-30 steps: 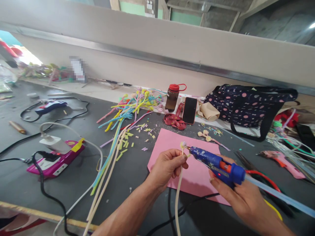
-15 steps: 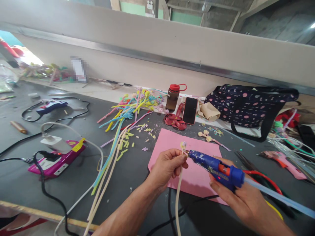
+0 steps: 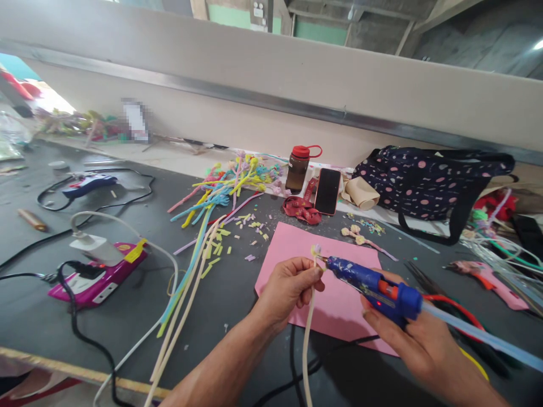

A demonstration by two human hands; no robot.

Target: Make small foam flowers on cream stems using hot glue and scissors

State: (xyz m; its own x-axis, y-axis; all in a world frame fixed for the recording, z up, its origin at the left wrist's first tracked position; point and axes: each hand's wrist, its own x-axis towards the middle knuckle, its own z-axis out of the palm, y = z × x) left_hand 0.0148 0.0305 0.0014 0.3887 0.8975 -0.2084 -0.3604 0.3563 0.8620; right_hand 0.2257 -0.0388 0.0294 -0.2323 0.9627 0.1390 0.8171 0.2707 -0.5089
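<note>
Left hand (image 3: 288, 285): closed on a cream stem (image 3: 307, 330), pinched just under its small flower head (image 3: 316, 249). The stem hangs from my fist toward the near table edge.

Right hand (image 3: 409, 336): wrapped round the blue glue gun (image 3: 373, 285), which points left. One finger lies by the orange trigger. A clear glue stick (image 3: 479, 334) juts from the rear.

The nozzle meets the stem just below the head, beside my left thumb; I cannot tell whether it actually touches.

Both are held above the pink sheet (image 3: 284, 240), which lies flat on the dark table (image 3: 38, 316).

Behind the sheet I note a phone (image 3: 327, 191), a red-capped bottle (image 3: 298, 167) and a spotted bag (image 3: 424, 181). To the left are loose coloured stems (image 3: 220, 192) and a pink power strip (image 3: 99, 274) with plugs inserted.
</note>
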